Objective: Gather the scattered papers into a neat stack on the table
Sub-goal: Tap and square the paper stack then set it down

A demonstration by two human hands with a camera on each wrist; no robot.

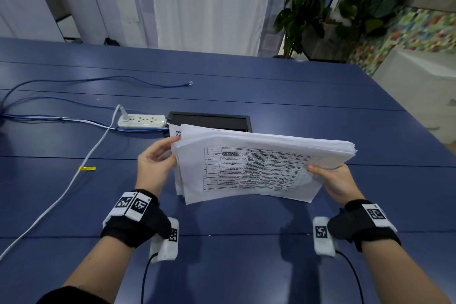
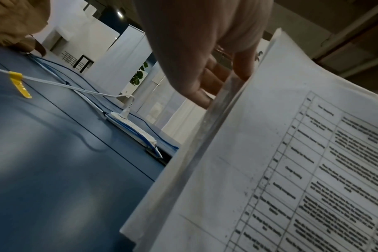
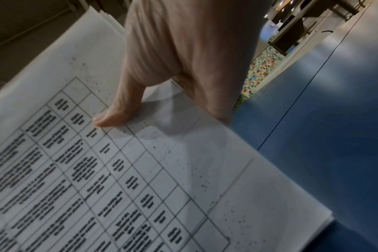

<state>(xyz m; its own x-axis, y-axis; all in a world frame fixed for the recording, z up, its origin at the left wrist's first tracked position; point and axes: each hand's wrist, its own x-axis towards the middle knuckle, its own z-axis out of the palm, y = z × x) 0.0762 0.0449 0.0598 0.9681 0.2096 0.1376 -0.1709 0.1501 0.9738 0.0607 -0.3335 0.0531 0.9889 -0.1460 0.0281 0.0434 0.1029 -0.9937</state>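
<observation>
A thick stack of white papers with a printed table on top stands tilted on its near long edge on the blue table. My right hand grips the stack's right end, thumb pressed on the top sheet. My left hand lies against the uneven left edges with nearly straight fingers. The sheets at the left end are slightly staggered. Their far faces are hidden.
A white power strip with its white cord and blue cables lies left of a black cable hatch, just behind the stack. A yellow tag sits on the cord. A potted plant stands beyond the table's far right corner.
</observation>
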